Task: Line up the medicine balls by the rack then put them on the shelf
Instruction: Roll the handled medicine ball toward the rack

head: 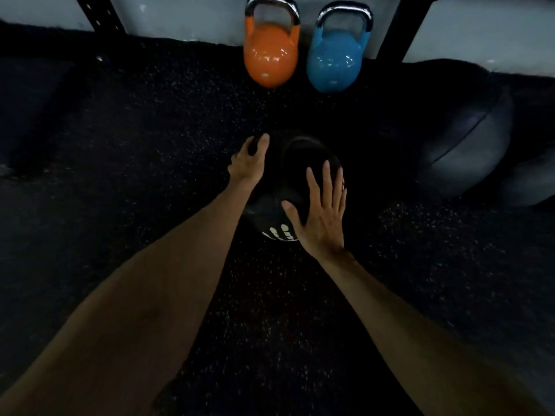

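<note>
A black medicine ball (295, 172) with white lettering on its near side sits on the dark speckled floor at the centre of the head view. My left hand (247, 163) is on the ball's left side, thumb and fingers curled round its edge. My right hand (322, 211) lies flat on the ball's upper right, fingers straight and spread. A second, larger dark medicine ball (468, 139) rests on the floor to the right, apart from both hands. The shelf is out of view.
An orange kettlebell (270, 58) and a blue kettlebell (335, 61) stand side by side against the back wall, just beyond the ball. Black rack uprights rise at the back left (99, 16) and back right (390, 28). Another dark rounded shape (531, 181) lies at the far right.
</note>
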The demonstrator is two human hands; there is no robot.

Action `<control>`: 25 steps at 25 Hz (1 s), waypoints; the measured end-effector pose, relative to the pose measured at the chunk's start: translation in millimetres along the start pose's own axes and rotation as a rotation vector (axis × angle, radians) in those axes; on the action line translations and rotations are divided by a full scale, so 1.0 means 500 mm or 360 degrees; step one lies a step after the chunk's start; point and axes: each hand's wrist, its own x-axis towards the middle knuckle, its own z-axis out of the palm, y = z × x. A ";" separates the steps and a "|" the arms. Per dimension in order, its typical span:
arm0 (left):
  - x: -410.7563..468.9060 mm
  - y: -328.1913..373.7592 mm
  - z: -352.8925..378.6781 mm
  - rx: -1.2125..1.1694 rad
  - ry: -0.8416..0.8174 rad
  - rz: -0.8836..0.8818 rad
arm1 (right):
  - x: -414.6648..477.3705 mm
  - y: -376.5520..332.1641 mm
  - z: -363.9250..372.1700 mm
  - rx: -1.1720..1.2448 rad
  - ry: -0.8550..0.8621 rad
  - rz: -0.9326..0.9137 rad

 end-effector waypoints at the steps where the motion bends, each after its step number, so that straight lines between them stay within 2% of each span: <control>1: 0.022 -0.004 -0.010 -0.0071 0.0024 -0.0057 | 0.030 -0.011 0.014 -0.0083 0.0001 -0.0063; 4: 0.025 -0.062 -0.041 -0.0351 0.0069 -0.0133 | 0.120 -0.075 0.052 -0.0214 -0.0027 -0.0175; 8: -0.037 -0.106 -0.005 -0.0448 0.0261 0.0155 | 0.195 -0.100 0.064 -0.0204 -0.0004 -0.0120; 12: -0.042 -0.071 0.033 -0.0309 0.0435 0.0323 | 0.208 -0.055 0.043 -0.0119 0.0040 -0.0014; 17: -0.084 -0.085 0.058 -0.0097 0.0270 0.0456 | 0.273 -0.050 0.013 0.0161 -0.0118 0.0295; 20: -0.043 -0.033 0.062 -0.0033 0.0196 0.0365 | 0.329 -0.019 -0.017 0.0431 -0.0202 0.0514; 23: 0.018 0.057 0.064 0.0192 0.0187 0.0364 | 0.275 0.044 -0.010 0.0520 -0.0154 0.0410; 25: 0.058 0.129 0.079 0.0217 0.0270 0.0227 | 0.227 0.076 0.004 0.0618 -0.0162 0.0390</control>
